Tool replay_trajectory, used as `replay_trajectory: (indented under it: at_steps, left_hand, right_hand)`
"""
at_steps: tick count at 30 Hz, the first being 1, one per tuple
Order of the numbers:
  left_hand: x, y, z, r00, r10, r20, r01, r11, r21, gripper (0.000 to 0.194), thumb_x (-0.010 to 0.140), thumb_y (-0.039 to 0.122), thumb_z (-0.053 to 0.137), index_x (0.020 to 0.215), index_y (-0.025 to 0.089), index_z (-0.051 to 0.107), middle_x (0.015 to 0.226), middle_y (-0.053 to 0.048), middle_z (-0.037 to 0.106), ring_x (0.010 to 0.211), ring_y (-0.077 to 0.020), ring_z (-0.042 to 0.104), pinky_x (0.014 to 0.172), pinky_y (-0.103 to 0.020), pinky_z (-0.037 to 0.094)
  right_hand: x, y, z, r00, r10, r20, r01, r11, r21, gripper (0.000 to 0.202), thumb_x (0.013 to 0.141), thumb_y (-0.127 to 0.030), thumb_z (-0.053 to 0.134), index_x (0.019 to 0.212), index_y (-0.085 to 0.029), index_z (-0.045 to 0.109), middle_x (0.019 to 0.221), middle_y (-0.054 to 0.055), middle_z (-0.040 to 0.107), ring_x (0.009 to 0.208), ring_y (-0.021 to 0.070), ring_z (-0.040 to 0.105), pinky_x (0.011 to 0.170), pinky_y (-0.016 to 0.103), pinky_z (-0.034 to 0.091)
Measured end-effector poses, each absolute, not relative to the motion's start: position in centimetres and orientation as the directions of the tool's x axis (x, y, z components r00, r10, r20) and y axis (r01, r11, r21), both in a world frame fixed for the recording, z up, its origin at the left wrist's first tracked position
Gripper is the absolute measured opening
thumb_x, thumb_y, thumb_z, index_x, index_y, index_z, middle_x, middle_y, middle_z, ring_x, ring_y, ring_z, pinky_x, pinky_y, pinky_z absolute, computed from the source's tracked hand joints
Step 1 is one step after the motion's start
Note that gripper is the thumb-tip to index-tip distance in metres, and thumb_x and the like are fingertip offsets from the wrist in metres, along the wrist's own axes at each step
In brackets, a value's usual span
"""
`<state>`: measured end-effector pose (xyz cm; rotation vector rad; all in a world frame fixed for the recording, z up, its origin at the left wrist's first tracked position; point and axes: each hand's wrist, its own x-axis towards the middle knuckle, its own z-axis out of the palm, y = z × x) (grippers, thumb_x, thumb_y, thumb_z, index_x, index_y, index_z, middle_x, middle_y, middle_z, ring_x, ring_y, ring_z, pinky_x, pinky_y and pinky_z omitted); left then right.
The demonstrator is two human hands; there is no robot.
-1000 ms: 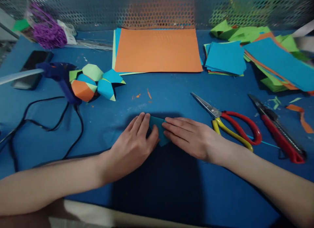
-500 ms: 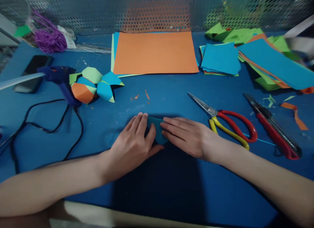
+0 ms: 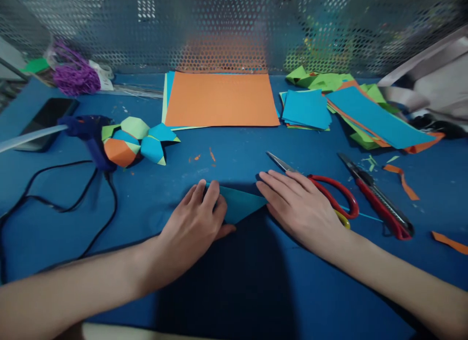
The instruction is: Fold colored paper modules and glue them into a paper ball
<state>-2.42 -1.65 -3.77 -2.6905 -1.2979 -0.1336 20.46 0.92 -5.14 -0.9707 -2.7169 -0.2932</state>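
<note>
A folded blue paper triangle [image 3: 241, 203] lies on the blue table in front of me, its pointed end toward the right. My left hand [image 3: 199, 213] grips the paper's left part, fingers bent over it and thumb at its lower edge. Fingers cover that end of the paper. My right hand [image 3: 298, 198] lies flat with its fingers stretched out, the fingertips beside the paper's right tip, and partly covers the scissors [image 3: 338, 189] with red and yellow handles.
An orange sheet stack [image 3: 223, 100], blue squares [image 3: 307, 108] and paper strips [image 3: 380, 116] lie behind. On the right is a red cutter [image 3: 380, 198]; on the left, a glue gun [image 3: 91, 140] with its cable, a folded paper piece [image 3: 122, 147], a phone [image 3: 51, 121] and purple strands [image 3: 75, 74].
My right hand has slid right along the paper to its tip and over the scissors, showing more of the triangle. My left hand stays on the paper. The view has shifted.
</note>
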Motion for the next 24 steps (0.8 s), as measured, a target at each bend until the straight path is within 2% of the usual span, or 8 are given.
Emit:
replay_trajectory:
  at_steps: [5,9,11,13,15,18,21,24]
  left_hand:
    - [-2.4,-1.5,-3.5,0.638,0.762,0.110,0.770,-0.630,-0.098,0.036,0.075,0.041,0.067,0.087,0.008,0.064,0.093,-0.017,0.062,0.104,-0.0365,0.059,0.083,-0.045,0.055]
    - [-2.5,-1.4,-3.6,0.653,0.747,0.126,0.757,-0.644,-0.113,0.035,0.077,0.043,0.064,0.086,0.009,0.064,0.092,-0.016,0.062,0.102,-0.0358,0.059,0.080,-0.045,0.055]
    - [-2.6,-1.5,-3.7,0.664,0.733,0.149,0.748,-0.652,-0.122,0.036,0.080,0.044,0.061,0.086,0.009,0.064,0.093,-0.016,0.062,0.103,-0.0350,0.059,0.080,-0.044,0.055]
    - [-2.7,-1.5,-3.8,0.669,0.724,0.167,0.743,-0.656,-0.131,0.034,0.083,0.042,0.057,0.089,0.009,0.064,0.095,-0.016,0.062,0.102,-0.0341,0.059,0.080,-0.044,0.055]
    - [-2.8,-1.5,-4.0,0.680,0.713,0.170,0.733,-0.663,-0.151,0.027,0.086,0.033,0.054,0.095,0.009,0.065,0.097,-0.016,0.062,0.101,-0.0323,0.060,0.082,-0.044,0.055]
    - [-2.8,-1.5,-4.1,0.690,0.704,0.167,0.723,-0.670,-0.167,0.024,0.088,0.020,0.047,0.101,0.009,0.064,0.093,-0.015,0.063,0.094,-0.0282,0.063,0.086,-0.043,0.054]
    - [-2.7,-1.5,-4.1,0.672,0.718,0.183,0.741,-0.656,-0.145,0.025,0.088,0.024,0.049,0.095,0.006,0.065,0.088,-0.015,0.063,0.093,-0.0296,0.064,0.085,-0.044,0.055]
    - [-2.7,-1.6,-3.9,0.664,0.722,0.195,0.747,-0.649,-0.140,0.030,0.083,0.032,0.058,0.088,0.003,0.065,0.090,-0.018,0.063,0.097,-0.0350,0.063,0.083,-0.045,0.055]
  right_hand:
    - [21.6,0.6,-4.6,-0.706,0.648,0.286,0.698,0.705,0.125,0.032,0.085,-0.006,0.048,0.116,-0.005,0.058,0.125,0.019,0.058,0.116,0.0325,0.054,0.094,0.048,0.045]
    - [21.1,0.2,-2.9,-0.668,0.662,0.340,0.706,0.708,0.006,0.029,0.086,-0.010,0.047,0.109,-0.003,0.062,0.117,0.021,0.062,0.108,0.0333,0.058,0.086,0.050,0.051]
    - [19.8,-0.3,-2.4,-0.673,0.629,0.389,0.665,0.745,-0.055,0.030,0.086,-0.009,0.044,0.110,-0.004,0.062,0.114,0.020,0.064,0.108,0.0292,0.059,0.088,0.047,0.052]
    - [18.1,-0.9,-2.4,-0.732,0.536,0.421,0.565,0.823,-0.064,0.031,0.086,-0.008,0.044,0.111,-0.002,0.061,0.113,0.019,0.065,0.110,0.0270,0.058,0.091,0.042,0.052]
    - [16.3,-1.6,-2.8,-0.757,0.512,0.405,0.506,0.852,-0.132,0.037,0.088,-0.015,0.044,0.119,0.002,0.056,0.123,0.021,0.059,0.118,0.0277,0.053,0.098,0.040,0.048]
    - [14.7,-2.1,-3.6,-0.756,0.536,0.375,0.500,0.843,-0.196,0.050,0.092,-0.030,0.042,0.127,0.005,0.048,0.133,0.024,0.049,0.129,0.0312,0.041,0.105,0.044,0.041]
    - [14.6,-2.3,-4.5,-0.722,0.606,0.333,0.571,0.794,-0.206,0.063,0.093,-0.046,0.036,0.127,0.006,0.048,0.133,0.025,0.049,0.129,0.0331,0.041,0.104,0.047,0.041]
    - [15.0,-2.3,-5.0,-0.698,0.651,0.297,0.632,0.756,-0.171,0.068,0.093,-0.052,0.031,0.124,0.005,0.053,0.130,0.025,0.052,0.127,0.0339,0.043,0.103,0.047,0.042]
